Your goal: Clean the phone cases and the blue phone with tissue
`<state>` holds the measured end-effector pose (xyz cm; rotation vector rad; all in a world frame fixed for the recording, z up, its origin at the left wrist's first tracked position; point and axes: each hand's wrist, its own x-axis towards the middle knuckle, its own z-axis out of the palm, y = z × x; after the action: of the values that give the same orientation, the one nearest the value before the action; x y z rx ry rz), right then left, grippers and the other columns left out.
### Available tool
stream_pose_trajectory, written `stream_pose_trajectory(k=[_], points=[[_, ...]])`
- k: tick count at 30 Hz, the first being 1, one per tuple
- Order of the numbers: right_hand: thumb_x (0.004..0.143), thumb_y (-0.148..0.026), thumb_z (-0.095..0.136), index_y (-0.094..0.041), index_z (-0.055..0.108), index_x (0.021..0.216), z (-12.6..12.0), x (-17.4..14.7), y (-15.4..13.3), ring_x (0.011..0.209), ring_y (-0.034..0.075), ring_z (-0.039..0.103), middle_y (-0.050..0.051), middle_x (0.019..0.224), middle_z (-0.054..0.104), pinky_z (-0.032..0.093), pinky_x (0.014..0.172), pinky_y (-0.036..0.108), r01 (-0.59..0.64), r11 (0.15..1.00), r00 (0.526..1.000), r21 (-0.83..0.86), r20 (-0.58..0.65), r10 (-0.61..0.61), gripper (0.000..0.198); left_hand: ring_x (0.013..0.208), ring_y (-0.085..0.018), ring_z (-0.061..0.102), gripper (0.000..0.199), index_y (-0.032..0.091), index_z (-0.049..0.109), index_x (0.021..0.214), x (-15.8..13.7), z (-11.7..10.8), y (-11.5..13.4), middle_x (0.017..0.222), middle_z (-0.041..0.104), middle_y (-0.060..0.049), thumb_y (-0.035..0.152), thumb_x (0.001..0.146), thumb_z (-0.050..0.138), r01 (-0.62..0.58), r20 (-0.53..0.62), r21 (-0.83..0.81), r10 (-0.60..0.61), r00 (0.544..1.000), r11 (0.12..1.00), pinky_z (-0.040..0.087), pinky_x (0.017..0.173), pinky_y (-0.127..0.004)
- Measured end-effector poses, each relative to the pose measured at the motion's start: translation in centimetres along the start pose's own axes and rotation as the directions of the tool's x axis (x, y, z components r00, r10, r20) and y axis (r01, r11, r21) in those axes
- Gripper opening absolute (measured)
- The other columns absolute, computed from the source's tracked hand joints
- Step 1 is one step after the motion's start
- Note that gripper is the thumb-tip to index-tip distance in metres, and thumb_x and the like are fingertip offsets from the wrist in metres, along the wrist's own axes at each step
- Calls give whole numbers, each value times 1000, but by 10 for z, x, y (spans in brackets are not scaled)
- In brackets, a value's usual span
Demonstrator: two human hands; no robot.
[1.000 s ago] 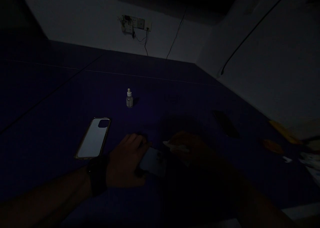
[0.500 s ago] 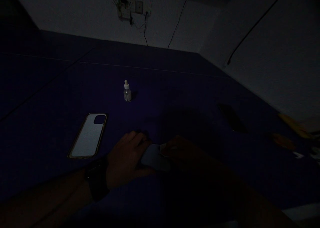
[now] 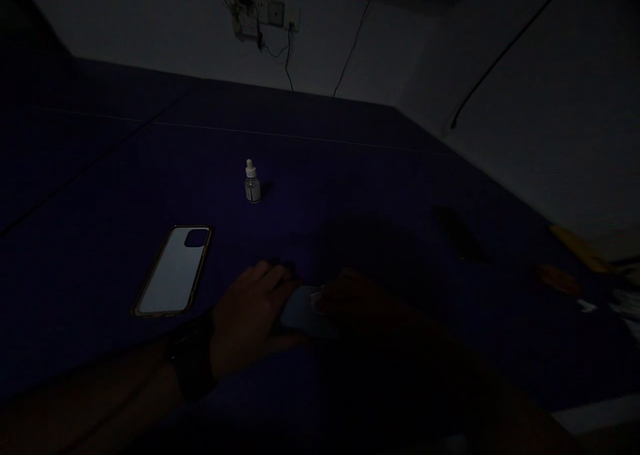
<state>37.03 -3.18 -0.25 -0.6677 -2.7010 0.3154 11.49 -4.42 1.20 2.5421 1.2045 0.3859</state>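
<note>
In the dim head view, my left hand (image 3: 253,315), with a dark watch (image 3: 191,355) on its wrist, grips the left end of a flat, grey-blue, phone-like object (image 3: 303,315). My right hand (image 3: 347,295) lies over the object's right part, mostly in shadow. A small white wipe or cloth piece (image 3: 316,300) shows at its closed fingertips, against the object's surface. To the left lies a phone case (image 3: 173,272) with a pale back and a camera cut-out. A dropper bottle (image 3: 253,188) stands upright beyond my hands.
A dark phone-like slab (image 3: 461,235) rests on the purple-blue surface (image 3: 320,168) at the right. Farther right are an orange item (image 3: 559,280), a yellow item (image 3: 580,248) and a white scrap (image 3: 586,306). Sockets (image 3: 270,12) with cords sit on the back wall.
My right hand has slid slightly left across the phone-like object with the white piece. My left hand keeps its grip. The view has shifted a little and looks dimmer.
</note>
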Motion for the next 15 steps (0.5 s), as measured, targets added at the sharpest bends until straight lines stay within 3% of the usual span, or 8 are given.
stream_pose_trajectory(k=[4, 7, 15], points=[[104, -15, 45, -21, 66, 116, -5, -10, -1, 94, 17, 61, 6, 109, 71, 51, 80, 31, -48, 999, 999, 14, 14, 48, 25, 105, -31, 54, 65, 22, 61, 127, 0, 1, 0, 121, 63, -8, 50, 73, 85, 13, 14, 3, -13, 1000, 1000, 50, 86, -47], [102, -14, 46, -18, 63, 121, -3, -10, -5, 91, 18, 58, 8, 109, 70, 51, 77, 32, -19, 999, 1000, -38, 13, 19, 26, 105, -31, 54, 65, 21, 61, 127, 1, 0, 2, 119, 63, -8, 48, 72, 86, 20, 23, 0, -20, 1000, 1000, 49, 87, -47], [98, -11, 53, -20, 64, 116, -9, -16, -14, 84, 19, 55, 6, 108, 68, 48, 69, 31, -17, 993, 986, -116, 163, 36, 23, 103, -30, 54, 66, 21, 61, 128, 0, 1, 0, 120, 64, -7, 50, 73, 85, 5, -3, 11, -5, 1000, 1000, 48, 86, -46]])
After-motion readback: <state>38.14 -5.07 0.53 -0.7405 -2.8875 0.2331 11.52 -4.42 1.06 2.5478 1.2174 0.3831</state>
